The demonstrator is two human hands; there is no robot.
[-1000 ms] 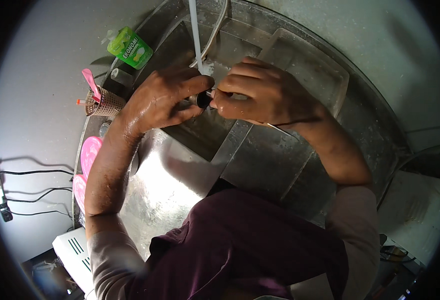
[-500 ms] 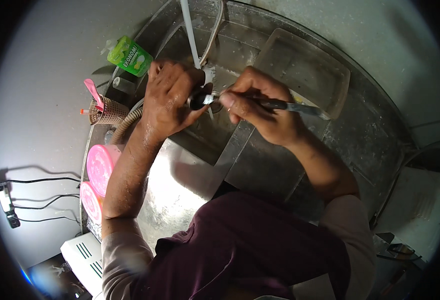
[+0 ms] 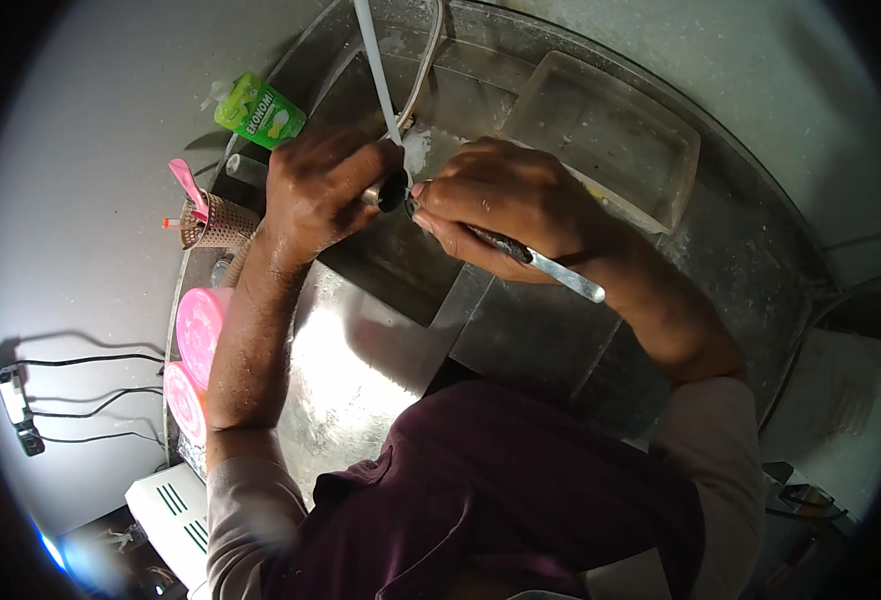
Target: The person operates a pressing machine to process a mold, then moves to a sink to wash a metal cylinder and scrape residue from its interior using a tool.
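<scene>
My left hand (image 3: 311, 190) is closed round a small metal cylinder (image 3: 371, 195), its dark round opening turned to the right. Held in my right hand (image 3: 511, 195) is a slim tool with a dark middle and a flat, shiny metal end (image 3: 571, 280) that sticks out below the palm. The tool's other end is at my right fingertips, close by the cylinder's mouth; its shape is too small to make out. Both hands are over a sink basin (image 3: 401, 275), beneath a white pipe (image 3: 373, 60). Wet patches shine on my left wrist.
A clear rectangular tub (image 3: 611, 120) lies at the far right of the sink. Along the left edge stand a green pouch (image 3: 261, 112), a perforated holder (image 3: 226, 222) with a pink utensil, and two pink-lidded containers (image 3: 199, 335). A steel counter (image 3: 351, 400) lies in front.
My right hand has turned over, back upward, and moved left. The tool's flat end has swung downward. My left hand has shifted slightly left with the cylinder.
</scene>
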